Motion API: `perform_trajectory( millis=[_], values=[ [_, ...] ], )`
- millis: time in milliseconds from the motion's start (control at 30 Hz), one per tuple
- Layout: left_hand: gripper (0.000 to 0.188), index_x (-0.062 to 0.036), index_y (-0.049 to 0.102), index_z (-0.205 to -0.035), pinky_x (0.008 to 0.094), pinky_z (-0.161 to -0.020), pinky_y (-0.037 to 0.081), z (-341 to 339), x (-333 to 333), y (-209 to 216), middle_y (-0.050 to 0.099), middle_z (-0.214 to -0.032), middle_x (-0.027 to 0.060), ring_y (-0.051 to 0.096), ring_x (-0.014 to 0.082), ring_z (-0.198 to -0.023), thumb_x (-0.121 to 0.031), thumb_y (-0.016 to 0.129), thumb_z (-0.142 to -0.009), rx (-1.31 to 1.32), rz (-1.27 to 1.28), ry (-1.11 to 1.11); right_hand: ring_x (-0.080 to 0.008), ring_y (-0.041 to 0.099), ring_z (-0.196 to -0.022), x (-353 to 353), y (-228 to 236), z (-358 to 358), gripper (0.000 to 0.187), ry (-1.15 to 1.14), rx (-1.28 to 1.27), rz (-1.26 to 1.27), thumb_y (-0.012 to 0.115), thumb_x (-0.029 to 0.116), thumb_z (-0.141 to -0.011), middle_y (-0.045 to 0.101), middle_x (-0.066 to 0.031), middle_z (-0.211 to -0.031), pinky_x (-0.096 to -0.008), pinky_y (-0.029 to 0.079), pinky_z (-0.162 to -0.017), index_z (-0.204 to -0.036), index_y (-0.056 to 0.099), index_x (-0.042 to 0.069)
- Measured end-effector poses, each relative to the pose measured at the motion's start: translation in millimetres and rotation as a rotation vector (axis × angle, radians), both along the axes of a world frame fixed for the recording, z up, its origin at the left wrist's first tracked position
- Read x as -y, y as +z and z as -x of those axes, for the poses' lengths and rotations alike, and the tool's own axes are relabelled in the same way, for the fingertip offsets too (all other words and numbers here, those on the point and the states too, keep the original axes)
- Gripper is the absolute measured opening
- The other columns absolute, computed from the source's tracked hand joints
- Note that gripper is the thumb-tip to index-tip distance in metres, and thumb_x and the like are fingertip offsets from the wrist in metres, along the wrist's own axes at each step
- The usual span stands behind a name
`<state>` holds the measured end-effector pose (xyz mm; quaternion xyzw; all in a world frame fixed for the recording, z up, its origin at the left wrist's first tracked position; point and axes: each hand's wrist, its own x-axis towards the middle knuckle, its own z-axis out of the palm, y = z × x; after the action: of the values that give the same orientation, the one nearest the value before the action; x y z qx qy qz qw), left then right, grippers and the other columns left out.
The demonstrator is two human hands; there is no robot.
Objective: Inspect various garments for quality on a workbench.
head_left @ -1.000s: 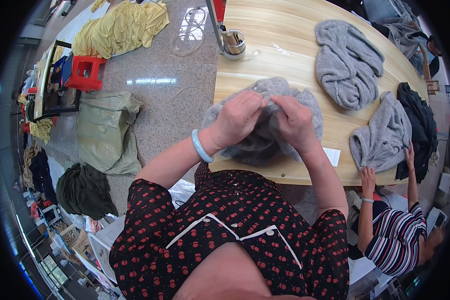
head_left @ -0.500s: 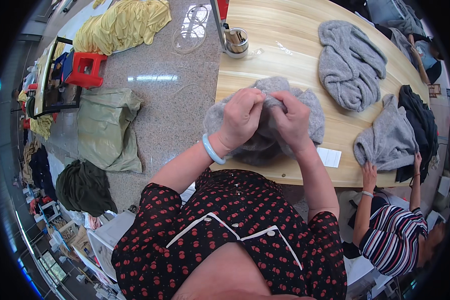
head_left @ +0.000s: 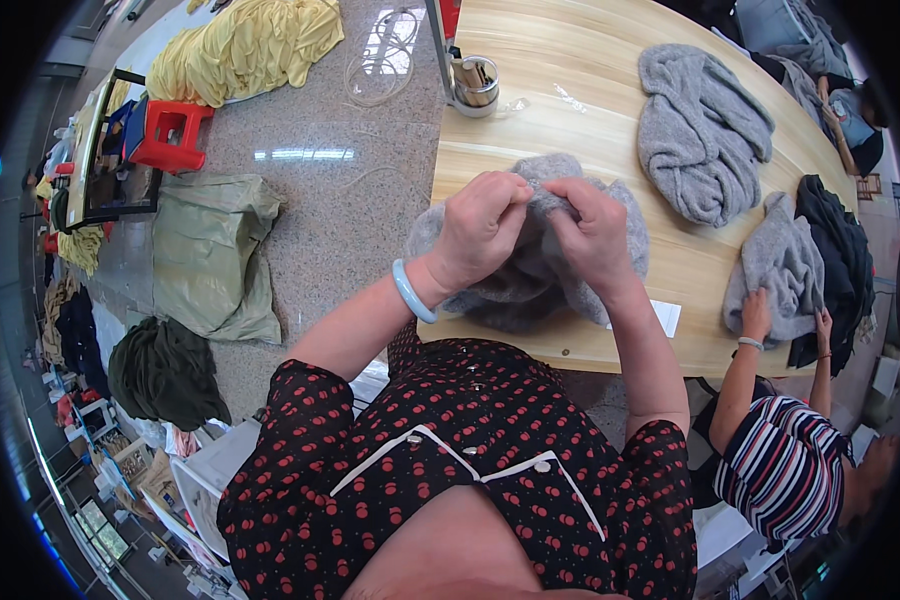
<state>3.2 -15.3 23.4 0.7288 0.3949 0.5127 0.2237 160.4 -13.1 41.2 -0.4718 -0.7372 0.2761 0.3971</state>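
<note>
A fuzzy grey knitted garment [head_left: 515,300] lies bunched on the wooden table in front of me. Over its middle, my left hand [head_left: 478,228] is closed in a pinch with the fingertips turned inward. My right hand [head_left: 592,232] pinches a fold of the same knit between thumb and forefinger, a short gap from the left. Fabric also shows behind and beneath both hands. Whether something small sits in the left fingertips is too fine to make out.
A second grey knit pile [head_left: 705,135] rests at the far right of the wooden table [head_left: 560,60]. A metal cup of tools [head_left: 475,88] stands at the back left edge. White paper [head_left: 665,317] lies by my right wrist. At right, a co-worker handles another grey garment [head_left: 780,265] beside black cloth [head_left: 835,270].
My hands have drawn slightly apart at the fingertips, still over the garment. The co-worker's hands have shifted, and the grey garment there is more gathered.
</note>
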Motion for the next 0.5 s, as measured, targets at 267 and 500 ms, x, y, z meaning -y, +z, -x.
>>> perform_trajectory(
  millis=[267, 500],
  values=[
    [0.012, -0.0011, 0.054, -0.084, 0.0278, -0.063, 0.047, -24, 8, -14, 0.060, -0.081, 0.0128, 0.060, 0.0216, -0.070, 0.006, 0.057, -0.074, 0.187, 0.118, 0.224, -0.0302, 0.058, -0.066, -2, -19, 10, 0.026, -0.059, 0.080, -0.325, 0.054, -0.005, -0.064, 0.058, -0.0145, -0.079, -0.0346, 0.047, -0.057, -0.089, 0.054, 0.000],
    [0.013, -0.0021, 0.054, -0.085, 0.0286, -0.061, 0.047, -26, 16, -19, 0.059, -0.079, 0.0126, 0.059, 0.0219, -0.067, 0.005, 0.057, -0.075, 0.229, 0.135, 0.266, -0.0303, 0.058, -0.067, -4, -32, 20, 0.027, -0.129, 0.002, -0.345, 0.054, -0.005, -0.064, 0.058, -0.0153, -0.080, -0.0341, 0.048, -0.058, -0.090, 0.054, 0.000]
  ],
)
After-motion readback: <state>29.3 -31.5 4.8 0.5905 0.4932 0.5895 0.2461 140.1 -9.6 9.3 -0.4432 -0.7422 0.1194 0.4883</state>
